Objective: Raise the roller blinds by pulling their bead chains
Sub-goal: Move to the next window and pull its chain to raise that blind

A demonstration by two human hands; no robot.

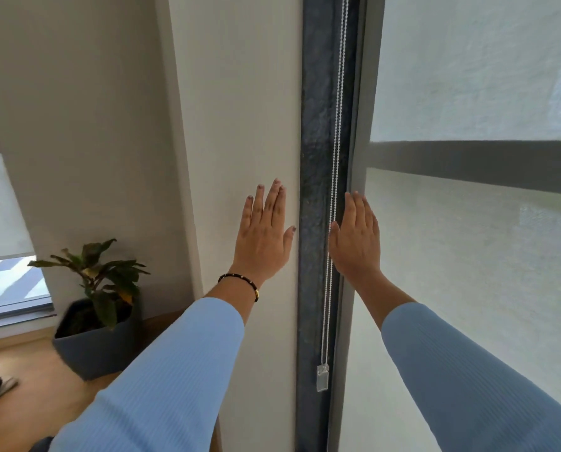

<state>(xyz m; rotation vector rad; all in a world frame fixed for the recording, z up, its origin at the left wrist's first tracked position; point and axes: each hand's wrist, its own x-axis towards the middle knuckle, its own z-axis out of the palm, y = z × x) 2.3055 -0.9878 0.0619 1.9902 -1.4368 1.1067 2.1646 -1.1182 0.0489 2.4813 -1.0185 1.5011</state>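
Observation:
A white bead chain [337, 125] hangs as a double strand along the dark window frame [315, 158], ending low down in a clear plastic weight [322, 377]. To its right a pale translucent roller blind [468, 239] covers the window. My left hand [263, 236] is held flat and open in front of the white wall, left of the frame. Just right of the chain, my right hand [356, 239] is open with fingers together, its thumb side at the strands. Neither hand holds anything.
A potted plant [99, 308] in a dark grey pot stands on the wooden floor at the lower left. Behind it another window [8, 282] has its blind partly raised. A white wall column [233, 125] separates the two windows.

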